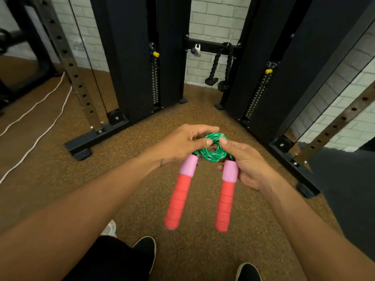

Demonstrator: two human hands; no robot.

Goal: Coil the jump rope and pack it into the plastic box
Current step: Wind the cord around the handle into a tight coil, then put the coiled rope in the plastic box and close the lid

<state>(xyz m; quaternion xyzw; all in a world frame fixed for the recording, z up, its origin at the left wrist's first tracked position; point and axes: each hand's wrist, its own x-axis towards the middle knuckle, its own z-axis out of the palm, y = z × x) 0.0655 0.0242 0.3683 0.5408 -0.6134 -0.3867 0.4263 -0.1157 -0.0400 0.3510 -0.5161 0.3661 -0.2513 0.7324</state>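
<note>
The jump rope's green braided cord (pixel 212 153) is wound into a small tight coil, held in the air above the floor. My left hand (pixel 180 145) pinches the coil's left side, thumb on top. My right hand (pixel 243 161) pinches the right side and presses against one handle. Both pink-and-red foam handles hang down toward me, the left handle (pixel 179 195) tilted a little and the right handle (pixel 226 196) nearly straight. No plastic box shows in this view.
A black cable machine with two weight stacks (pixel 142 57) stands ahead on the speckled brown floor (pixel 142 179). A black rope attachment (pixel 220 67) hangs at the back. A white cord (pixel 40 110) lies at left. My shoes (pixel 145 248) are at the bottom.
</note>
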